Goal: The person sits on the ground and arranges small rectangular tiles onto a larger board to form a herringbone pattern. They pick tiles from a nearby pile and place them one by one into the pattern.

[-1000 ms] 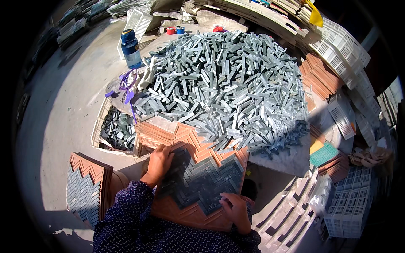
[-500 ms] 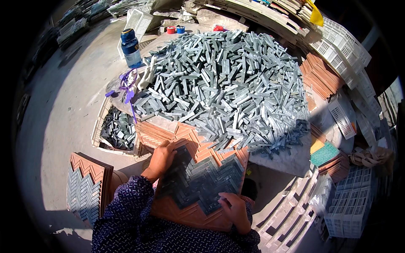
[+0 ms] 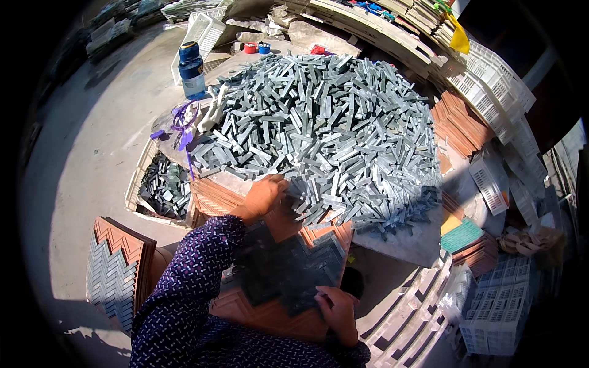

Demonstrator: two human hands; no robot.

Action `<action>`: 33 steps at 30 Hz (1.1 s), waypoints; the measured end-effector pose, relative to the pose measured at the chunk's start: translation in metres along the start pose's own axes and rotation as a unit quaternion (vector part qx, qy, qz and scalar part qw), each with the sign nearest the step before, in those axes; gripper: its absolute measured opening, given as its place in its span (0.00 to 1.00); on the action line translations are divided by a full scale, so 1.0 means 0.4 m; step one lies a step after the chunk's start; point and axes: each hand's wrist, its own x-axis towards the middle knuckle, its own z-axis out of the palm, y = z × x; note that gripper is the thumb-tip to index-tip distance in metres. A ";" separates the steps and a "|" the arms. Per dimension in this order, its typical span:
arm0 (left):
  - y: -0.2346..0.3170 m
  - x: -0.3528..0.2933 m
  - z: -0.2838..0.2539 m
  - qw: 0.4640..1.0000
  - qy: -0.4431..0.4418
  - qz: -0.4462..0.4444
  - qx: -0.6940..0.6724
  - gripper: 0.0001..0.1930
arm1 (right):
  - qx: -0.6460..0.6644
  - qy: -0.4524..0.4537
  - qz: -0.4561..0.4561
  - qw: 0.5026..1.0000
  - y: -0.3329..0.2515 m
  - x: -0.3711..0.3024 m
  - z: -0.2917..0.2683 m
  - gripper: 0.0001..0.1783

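Observation:
A terracotta-coloured moulded tray (image 3: 257, 310) rests at my lap, partly filled with dark grey stone strips (image 3: 270, 270) in a herringbone pattern. My left hand (image 3: 264, 199) is over the tray's far edge, where the heap of loose grey stone strips (image 3: 331, 129) begins. Its fingers are bunched together and their tips are hidden, so what they hold does not show. On the right part of the laid strips rests my right hand (image 3: 338, 313), fingers curled with thumb and forefinger close. Anything between them is too small to make out.
Stacked filled trays (image 3: 113, 270) stand at left, near a cream crate of strips (image 3: 162, 190). A blue bottle (image 3: 191, 73) and white gloves (image 3: 213, 110) lie by the heap. At right are orange trays (image 3: 460, 126), a pallet (image 3: 408, 306) and white crates (image 3: 497, 306).
My left hand has moved from the tray's left edge up and right to the near edge of the heap. My right hand stays on the laid strips. The view has shifted slightly.

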 end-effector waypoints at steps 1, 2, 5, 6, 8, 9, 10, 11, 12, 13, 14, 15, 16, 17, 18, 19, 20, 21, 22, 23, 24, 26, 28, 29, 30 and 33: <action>-0.002 -0.014 -0.018 1.000 0.010 0.004 -0.019 0.08 | -0.009 0.008 0.014 1.000 -0.005 -0.005 -0.002 0.13; -0.008 -0.035 -0.031 0.999 0.014 -0.038 -0.036 0.07 | -0.005 0.001 0.014 1.000 0.004 -0.010 -0.004 0.13; -0.008 -0.115 -0.097 0.985 -0.020 -0.159 -0.061 0.08 | 0.011 -0.008 0.012 1.000 0.037 -0.014 0.004 0.13; -0.015 -0.153 -0.115 0.981 -0.019 -0.182 -0.060 0.07 | 0.027 -0.012 0.007 1.000 0.040 -0.011 0.019 0.13; -0.025 -0.214 -0.131 0.972 -0.013 -0.227 -0.063 0.07 | 0.052 -0.024 0.000 0.998 0.035 -0.004 0.041 0.13; -0.028 -0.229 -0.121 0.973 0.003 -0.220 -0.071 0.07 | 0.055 -0.030 0.000 0.998 0.031 0.000 0.045 0.13; -0.032 -0.240 -0.110 0.974 0.018 -0.211 -0.079 0.06 | 0.059 -0.035 -0.001 0.998 0.028 0.004 0.049 0.13; -0.034 -0.246 -0.106 0.975 0.033 -0.202 -0.086 0.06 | 0.060 -0.037 -0.001 0.998 0.023 0.009 0.051 0.14; -0.024 -0.246 -0.105 0.975 0.030 -0.204 -0.084 0.05 | 0.058 -0.039 -0.001 0.998 0.019 0.011 0.049 0.14; -0.019 -0.247 -0.100 0.976 0.040 -0.202 -0.075 0.05 | 0.056 -0.040 0.000 0.998 0.016 0.011 0.046 0.14; -0.015 -0.249 -0.095 0.976 0.050 -0.201 -0.066 0.05 | 0.050 -0.040 0.002 0.998 0.015 0.010 0.043 0.14; -0.011 -0.247 -0.090 0.977 0.060 -0.198 -0.057 0.05 | 0.043 -0.038 0.004 0.998 0.016 0.008 0.039 0.14; -0.009 -0.245 -0.085 0.976 0.061 -0.198 -0.062 0.05 | 0.037 -0.036 0.006 0.999 0.017 0.007 0.035 0.14; -0.007 -0.243 -0.081 0.976 0.062 -0.198 -0.066 0.05 | 0.033 -0.034 0.009 0.999 0.017 0.005 0.032 0.13; -0.005 -0.243 -0.079 0.976 0.062 -0.199 -0.068 0.05 | 0.033 -0.033 0.013 0.999 0.018 0.002 0.030 0.13; 0.000 -0.242 -0.081 0.976 0.066 -0.197 -0.069 0.04 | 0.032 -0.032 0.016 0.999 0.020 -0.001 0.029 0.13; 0.005 -0.240 -0.083 0.976 0.069 -0.195 -0.071 0.04 | 0.030 -0.031 0.013 0.999 0.022 -0.003 0.030 0.13; 0.007 -0.239 -0.087 0.976 0.072 -0.193 -0.070 0.04 | 0.031 -0.030 0.010 0.999 0.025 -0.003 0.034 0.13; 0.007 -0.242 -0.085 0.975 0.070 -0.197 -0.075 0.04 | 0.031 -0.028 0.006 0.999 0.026 -0.002 0.037 0.13; 0.007 -0.247 -0.080 0.974 0.069 -0.201 -0.080 0.04 | 0.028 -0.032 0.005 0.999 0.024 -0.001 0.036 0.13; 0.007 -0.252 -0.077 0.973 0.066 -0.206 -0.084 0.04 | 0.026 -0.035 0.004 0.999 0.019 0.001 0.037 0.13; 0.010 -0.254 -0.074 0.973 0.073 -0.210 -0.065 0.05 | 0.025 -0.038 0.003 0.999 0.016 0.003 0.038 0.13; 0.019 -0.247 -0.074 0.972 0.084 -0.214 -0.057 0.06 | 0.025 -0.036 0.002 0.999 0.016 0.006 0.038 0.13; 0.028 -0.240 -0.075 0.970 0.090 -0.217 -0.058 0.06 | 0.025 -0.036 0.003 0.999 0.017 0.006 0.037 0.13; 0.031 -0.237 -0.077 0.969 0.096 -0.220 -0.059 0.06 | 0.025 -0.036 0.004 0.999 0.018 0.005 0.037 0.13; 0.004 -0.238 -0.058 0.981 0.081 -0.165 -0.061 0.07 | 0.029 -0.034 0.004 0.999 0.022 0.003 0.039 0.13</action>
